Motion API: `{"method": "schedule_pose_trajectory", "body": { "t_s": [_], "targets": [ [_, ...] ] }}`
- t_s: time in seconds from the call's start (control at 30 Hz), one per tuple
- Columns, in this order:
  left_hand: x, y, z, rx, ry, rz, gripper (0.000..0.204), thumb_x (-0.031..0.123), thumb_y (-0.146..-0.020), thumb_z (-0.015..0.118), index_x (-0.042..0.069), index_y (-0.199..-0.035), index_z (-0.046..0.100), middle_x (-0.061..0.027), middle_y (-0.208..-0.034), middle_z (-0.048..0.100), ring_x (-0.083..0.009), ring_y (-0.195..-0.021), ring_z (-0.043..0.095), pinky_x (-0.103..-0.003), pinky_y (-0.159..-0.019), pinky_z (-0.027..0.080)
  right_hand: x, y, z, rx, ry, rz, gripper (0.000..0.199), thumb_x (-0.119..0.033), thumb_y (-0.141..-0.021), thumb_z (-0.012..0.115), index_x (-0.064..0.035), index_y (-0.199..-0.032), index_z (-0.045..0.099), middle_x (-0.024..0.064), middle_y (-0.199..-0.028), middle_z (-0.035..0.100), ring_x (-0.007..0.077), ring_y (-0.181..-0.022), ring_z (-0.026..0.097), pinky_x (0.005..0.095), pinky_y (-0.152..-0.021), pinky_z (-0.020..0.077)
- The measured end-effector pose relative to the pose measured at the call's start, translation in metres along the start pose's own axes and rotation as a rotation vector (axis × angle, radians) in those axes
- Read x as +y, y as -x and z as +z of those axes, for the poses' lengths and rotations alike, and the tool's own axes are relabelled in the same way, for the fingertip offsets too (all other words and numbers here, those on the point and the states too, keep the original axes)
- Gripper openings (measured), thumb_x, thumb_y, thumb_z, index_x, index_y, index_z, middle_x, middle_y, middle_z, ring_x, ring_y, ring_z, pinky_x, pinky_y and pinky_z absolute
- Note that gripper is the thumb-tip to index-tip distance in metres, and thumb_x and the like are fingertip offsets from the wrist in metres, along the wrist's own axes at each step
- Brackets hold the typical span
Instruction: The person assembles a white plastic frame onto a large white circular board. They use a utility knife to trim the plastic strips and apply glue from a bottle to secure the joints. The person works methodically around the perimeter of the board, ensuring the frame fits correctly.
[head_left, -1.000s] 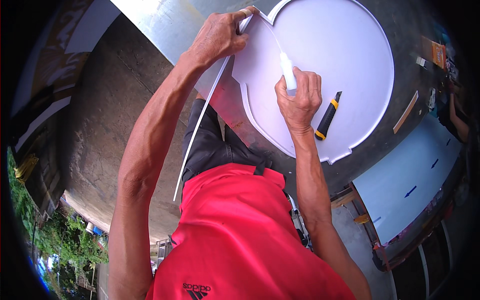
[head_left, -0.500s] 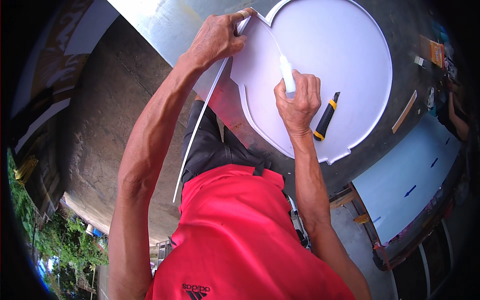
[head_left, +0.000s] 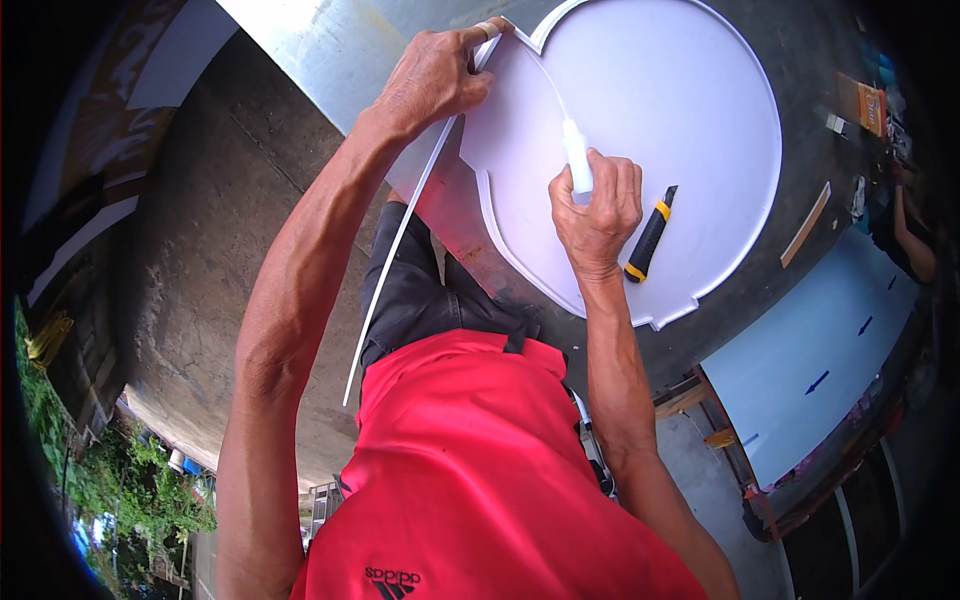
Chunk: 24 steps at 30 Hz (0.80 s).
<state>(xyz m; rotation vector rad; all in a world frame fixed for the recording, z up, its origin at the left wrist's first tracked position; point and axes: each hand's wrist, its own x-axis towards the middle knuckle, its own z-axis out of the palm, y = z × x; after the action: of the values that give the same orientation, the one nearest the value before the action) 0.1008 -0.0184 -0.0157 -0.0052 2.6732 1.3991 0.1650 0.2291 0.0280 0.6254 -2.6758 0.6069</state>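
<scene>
At upper centre, the left hand (head_left: pixel 432 75) pinches a thin white strip (head_left: pixel 400 235) against the round white panel (head_left: pixel 650 130) while the right hand (head_left: pixel 595 205) grips a white tube (head_left: pixel 577 165).

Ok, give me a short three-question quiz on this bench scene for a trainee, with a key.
1. True or false: the right hand grips a small white bottle over the white panel.
2. What does the left hand pinch against the panel's edge?
A. a long thin white strip
B. a paintbrush
C. a hammer
3. Which tool lies on the panel just right of the right hand?

Key
1. True; its thin nozzle runs up toward the left hand.
2. A.
3. A black and yellow utility knife, lying untouched.
</scene>
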Motion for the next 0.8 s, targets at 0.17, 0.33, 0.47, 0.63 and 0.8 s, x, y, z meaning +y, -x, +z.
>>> {"method": "schedule_pose_trajectory", "body": {
  "t_s": [0.17,0.33,0.47,0.63,0.8],
  "targets": [
    [0.006,0.000,-0.003,-0.023,-0.039,-0.013,0.070,0.009,-0.075,0.064,0.013,-0.145,0.066,-0.0206,-0.081,0.075,-0.0285,-0.068,0.074,-0.039,-0.070,0.062,0.000,0.004,-0.003,-0.007,0.012,0.019,0.034,0.006,-0.071,0.073,0.0020,-0.103,0.064,0.0131,-0.082,0.054,0.0307,-0.075,0.056,0.0431,-0.063,0.0481],
    [0.000,-0.001,0.001,0.002,0.003,0.006,0.070,0.008,-0.075,0.064,0.013,-0.145,0.066,-0.0220,-0.083,0.076,-0.0289,-0.069,0.075,-0.039,-0.071,0.063,0.000,0.008,-0.005,-0.005,0.017,0.020,0.033,0.006,-0.071,0.074,0.0021,-0.103,0.064,0.0132,-0.083,0.055,0.0308,-0.075,0.057,0.0427,-0.063,0.0483],
    [0.001,-0.001,0.000,-0.011,-0.023,-0.014,0.070,0.008,-0.075,0.064,0.013,-0.145,0.066,-0.0218,-0.082,0.075,-0.0281,-0.068,0.074,-0.039,-0.069,0.063,-0.002,0.013,-0.008,0.007,-0.031,0.082,0.033,0.005,-0.073,0.075,0.0023,-0.103,0.064,0.0138,-0.086,0.057,0.0308,-0.077,0.059,0.0418,-0.064,0.0493],
    [0.011,0.002,-0.006,-0.025,-0.039,-0.050,0.071,0.007,-0.074,0.063,0.013,-0.145,0.066,-0.0193,-0.077,0.074,-0.0270,-0.066,0.072,-0.041,-0.067,0.061,-0.009,0.023,-0.027,-0.070,-0.283,0.484,0.031,-0.004,-0.083,0.076,0.0038,-0.112,0.066,0.0099,-0.097,0.063,0.0224,-0.084,0.061,0.0382,-0.070,0.0517],
    [0.008,0.002,-0.006,-0.040,-0.041,-0.029,0.068,0.012,-0.080,0.064,0.015,-0.148,0.064,-0.0114,-0.071,0.065,-0.0212,-0.062,0.064,-0.039,-0.066,0.057,0.019,0.024,-0.029,0.082,-0.995,0.896,0.047,-0.019,-0.099,0.075,0.0083,-0.134,0.062,0.0028,-0.111,0.065,0.0129,-0.095,0.057,0.0290,-0.085,0.0478]
  ]
}}
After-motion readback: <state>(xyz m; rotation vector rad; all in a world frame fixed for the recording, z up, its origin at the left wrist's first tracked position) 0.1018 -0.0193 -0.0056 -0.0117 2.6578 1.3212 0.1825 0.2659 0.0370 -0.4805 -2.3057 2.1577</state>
